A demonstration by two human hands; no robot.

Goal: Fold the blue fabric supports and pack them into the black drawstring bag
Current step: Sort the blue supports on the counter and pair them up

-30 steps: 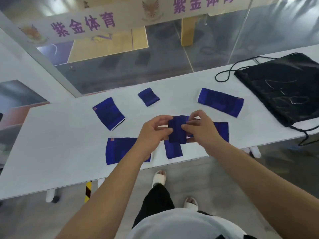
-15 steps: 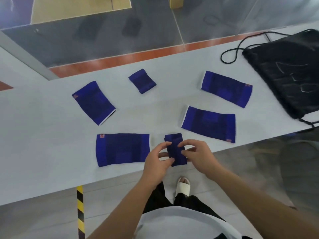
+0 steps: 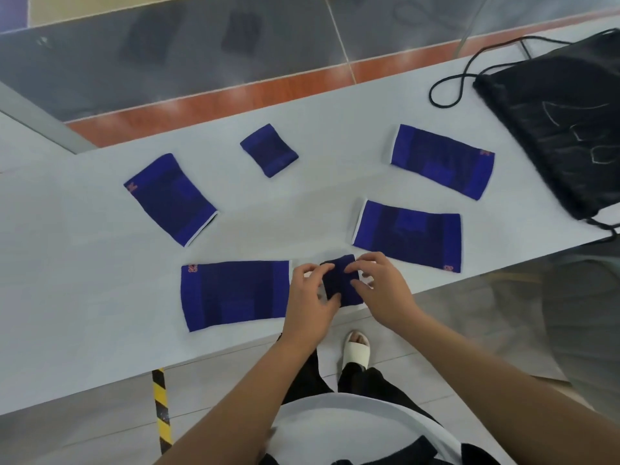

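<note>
The small blue support [image 3: 340, 280] is dark blue and folded into a thick little pad. It lies at the near edge of the table [image 3: 84, 280], right in front of the person. The left hand [image 3: 310, 297] pinches its left side and the right hand [image 3: 382, 286] pinches its right side. Each grip is clamped on it.

Just to its left, partly under the left hand, lies a wide flat support [image 3: 235, 293] with a tiny orange mark in one corner. Another flat support [image 3: 409, 234] lies near it on the right. Farther back lie a tilted support [image 3: 171, 199], a little square support [image 3: 268, 150] and a far right support [image 3: 443, 161]. There is bare table between them all.

The black bag [image 3: 563, 129] lies flat at the right end, well apart from the hands. Its cord [image 3: 463, 78] loops beside it.
</note>
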